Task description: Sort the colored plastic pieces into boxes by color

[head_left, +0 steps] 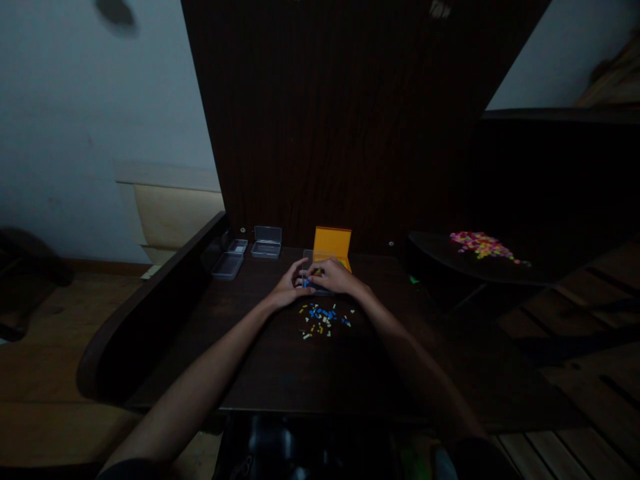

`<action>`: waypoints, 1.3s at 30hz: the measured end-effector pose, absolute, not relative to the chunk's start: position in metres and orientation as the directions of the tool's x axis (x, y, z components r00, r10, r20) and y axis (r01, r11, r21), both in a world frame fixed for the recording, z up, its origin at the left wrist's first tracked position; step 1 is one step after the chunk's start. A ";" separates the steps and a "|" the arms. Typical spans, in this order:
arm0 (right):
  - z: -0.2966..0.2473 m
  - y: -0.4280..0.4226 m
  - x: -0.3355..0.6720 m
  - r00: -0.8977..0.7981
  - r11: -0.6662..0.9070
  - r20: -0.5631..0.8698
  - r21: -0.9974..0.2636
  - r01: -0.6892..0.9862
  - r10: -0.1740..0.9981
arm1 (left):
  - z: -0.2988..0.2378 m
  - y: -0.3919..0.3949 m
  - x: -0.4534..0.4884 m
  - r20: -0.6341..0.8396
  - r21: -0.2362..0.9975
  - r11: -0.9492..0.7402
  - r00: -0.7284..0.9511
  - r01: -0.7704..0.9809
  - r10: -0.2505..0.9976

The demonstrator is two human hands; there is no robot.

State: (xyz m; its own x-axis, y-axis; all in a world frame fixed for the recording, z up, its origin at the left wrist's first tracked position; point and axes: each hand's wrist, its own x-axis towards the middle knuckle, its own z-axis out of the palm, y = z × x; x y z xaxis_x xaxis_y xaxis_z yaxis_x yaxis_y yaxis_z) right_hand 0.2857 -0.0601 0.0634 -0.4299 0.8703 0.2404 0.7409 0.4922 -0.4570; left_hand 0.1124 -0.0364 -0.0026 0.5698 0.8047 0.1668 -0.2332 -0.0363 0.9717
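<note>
Blue pieces [330, 313] — near left hand [289, 287], inside front edge [320, 409]

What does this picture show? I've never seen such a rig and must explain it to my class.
No machine: just a person's bare left hand and right hand. The one picture comes from a camera worn on the head, looking forward and down. On the dark table lie small pieces, blue, yellow and white. An open yellow box stands behind the hands, clear boxes to the left, and bright bits lie on a shelf at right. Both hands are at a clear case, the right one over it. Whether they hold a piece is too dark to tell.
</note>
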 end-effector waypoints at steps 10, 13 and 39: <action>0.060 -0.057 0.287 -0.489 0.518 0.201 -0.501 0.694 0.849 | -0.002 -0.036 0.112 0.156 0.974 -0.028 0.578 -0.224 0.801; 0.062 -0.057 0.287 -0.514 0.526 0.157 -0.441 0.728 0.843 | -0.003 -0.036 0.112 0.166 0.973 -0.035 0.586 -0.227 0.793; 0.066 -0.054 0.268 -0.394 0.394 0.058 -0.286 0.874 0.917 | -0.004 -0.035 0.112 0.197 0.966 -0.055 0.577 -0.254 0.793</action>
State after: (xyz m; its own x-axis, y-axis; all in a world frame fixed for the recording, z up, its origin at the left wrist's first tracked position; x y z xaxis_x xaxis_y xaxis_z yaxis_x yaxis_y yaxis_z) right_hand 0.2680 -0.0535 0.0660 -0.3943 0.9171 0.0579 0.8737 0.3937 -0.2858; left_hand 0.1123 -0.0355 -0.0040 0.5771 0.7926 0.1968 -0.2543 -0.0547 0.9656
